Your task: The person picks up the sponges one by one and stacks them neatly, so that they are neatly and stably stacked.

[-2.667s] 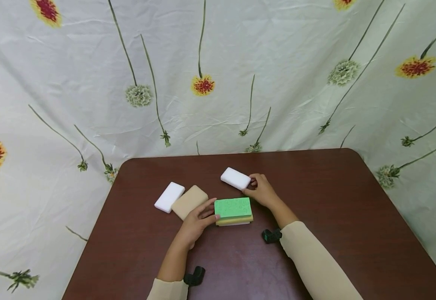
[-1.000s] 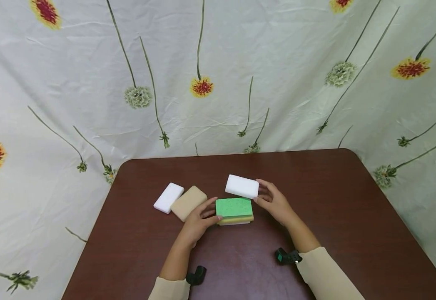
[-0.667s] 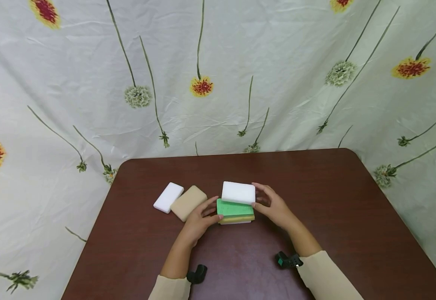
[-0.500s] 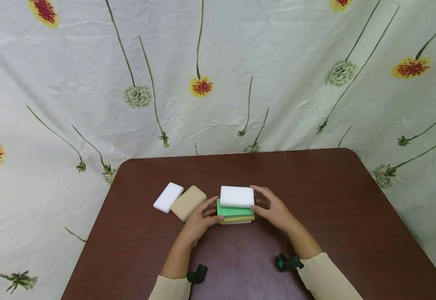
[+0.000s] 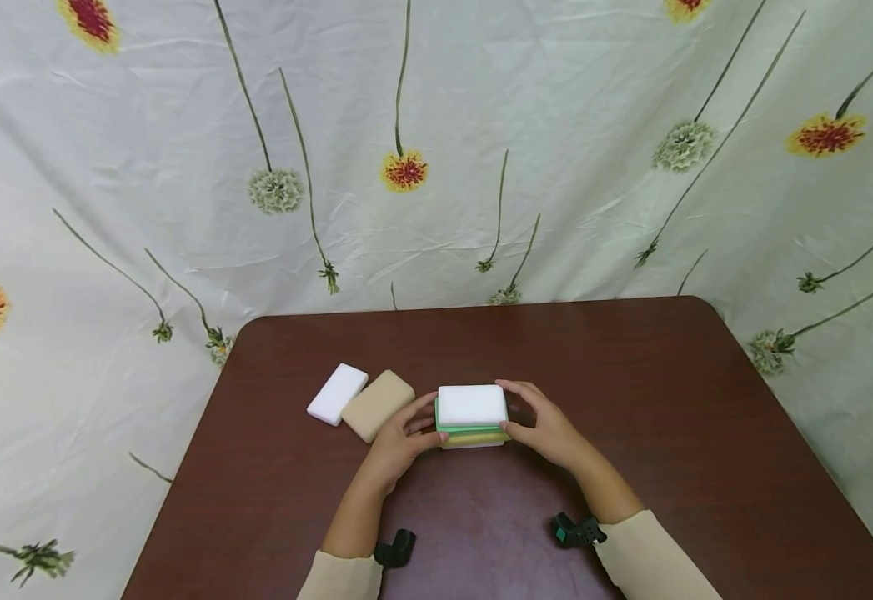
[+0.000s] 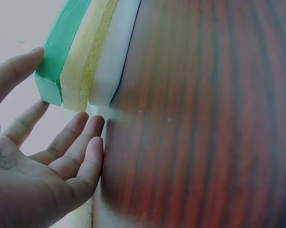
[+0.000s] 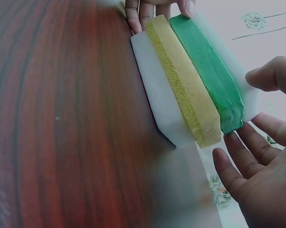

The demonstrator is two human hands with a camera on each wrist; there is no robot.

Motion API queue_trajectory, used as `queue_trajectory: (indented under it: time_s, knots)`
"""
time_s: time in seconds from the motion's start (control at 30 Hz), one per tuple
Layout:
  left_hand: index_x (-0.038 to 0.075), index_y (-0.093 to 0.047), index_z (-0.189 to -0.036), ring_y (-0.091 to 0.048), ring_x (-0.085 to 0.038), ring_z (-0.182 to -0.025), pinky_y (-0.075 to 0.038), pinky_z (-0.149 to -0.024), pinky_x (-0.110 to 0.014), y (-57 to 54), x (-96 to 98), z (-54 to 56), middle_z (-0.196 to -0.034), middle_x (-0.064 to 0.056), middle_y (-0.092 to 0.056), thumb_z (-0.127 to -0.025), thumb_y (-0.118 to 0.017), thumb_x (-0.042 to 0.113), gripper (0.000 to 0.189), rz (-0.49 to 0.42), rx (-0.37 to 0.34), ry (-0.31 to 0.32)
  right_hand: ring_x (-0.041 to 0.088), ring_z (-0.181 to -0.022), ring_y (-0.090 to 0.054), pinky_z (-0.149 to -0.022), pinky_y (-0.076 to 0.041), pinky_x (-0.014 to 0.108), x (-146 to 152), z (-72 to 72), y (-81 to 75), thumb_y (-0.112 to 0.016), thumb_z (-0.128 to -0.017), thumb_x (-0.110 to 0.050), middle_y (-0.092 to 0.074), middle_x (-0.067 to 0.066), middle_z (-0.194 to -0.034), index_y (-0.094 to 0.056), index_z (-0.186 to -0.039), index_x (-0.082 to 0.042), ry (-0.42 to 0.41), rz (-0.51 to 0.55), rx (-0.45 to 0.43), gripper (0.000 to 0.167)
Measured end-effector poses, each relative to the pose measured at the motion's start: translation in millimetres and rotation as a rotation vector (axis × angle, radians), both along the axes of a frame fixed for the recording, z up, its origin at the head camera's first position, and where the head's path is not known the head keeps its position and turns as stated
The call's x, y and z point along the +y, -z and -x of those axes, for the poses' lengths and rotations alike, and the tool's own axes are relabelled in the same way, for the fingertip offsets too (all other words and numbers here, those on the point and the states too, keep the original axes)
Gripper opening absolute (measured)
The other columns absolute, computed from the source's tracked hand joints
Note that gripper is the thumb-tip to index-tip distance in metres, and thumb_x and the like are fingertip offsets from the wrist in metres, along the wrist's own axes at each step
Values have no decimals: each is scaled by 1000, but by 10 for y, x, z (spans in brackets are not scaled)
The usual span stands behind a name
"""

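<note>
Near the middle of the table, sponges lie in a stack. A white sponge is on top, over a green sponge. Below the green one come a yellow sponge and, lowest, another white sponge. My right hand pinches the top white sponge by its right end, thumb in front and fingers behind. At the stack's left end, my left hand holds the green sponge between thumb and index finger. Its other fingers spread loosely beside the lower layers.
Left of the stack, a beige sponge lies against a loose white sponge, close behind my left hand. The brown table has rounded far corners. A flowered cloth hangs behind it.
My right hand has brought the white sponge from behind the stack toward me and lowered it over the green sponge, squaring it with the layers. My left hand has stayed at the stack's left end.
</note>
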State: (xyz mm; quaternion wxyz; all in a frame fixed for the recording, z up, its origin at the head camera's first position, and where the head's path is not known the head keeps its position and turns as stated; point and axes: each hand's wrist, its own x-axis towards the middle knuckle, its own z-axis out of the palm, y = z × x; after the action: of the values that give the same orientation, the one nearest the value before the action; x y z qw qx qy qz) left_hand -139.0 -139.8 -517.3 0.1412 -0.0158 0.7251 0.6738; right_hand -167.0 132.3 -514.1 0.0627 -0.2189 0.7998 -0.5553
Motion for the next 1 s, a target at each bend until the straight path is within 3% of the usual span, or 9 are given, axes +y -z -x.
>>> queue_trajectory:
  time_s: [0.3,0.73,1.0]
  knots:
    - [23,-49,-151,-51,-34,-137,-50,-101,-40,13,-4,12,-145,-15,-52,-86,-79,17,72,11,4,8,31,-133,-50,-110,-44,52,14,-6,13,-75,-91,-9,-51,11,-146,-48,-149,-5,-16,7,-6,64]
    - [23,-49,-150,-51,-34,-136,-50,-102,-42,-10,4,1,-144,-14,-54,-87,-79,15,71,-3,-3,-3,41,-135,-51,-110,-42,58,23,-27,-7,-75,-92,-17,-43,14,-153,-39,-155,-14,-22,10,-94,73]
    - [20,-49,-151,-52,-35,-135,-51,-100,-41,-1,7,3,-142,-16,-54,-86,-79,14,71,1,8,-3,35,-132,-52,-109,-44,54,-5,-8,76,-74,-93,-19,-47,11,-150,-47,-149,-9,13,48,-58,64]
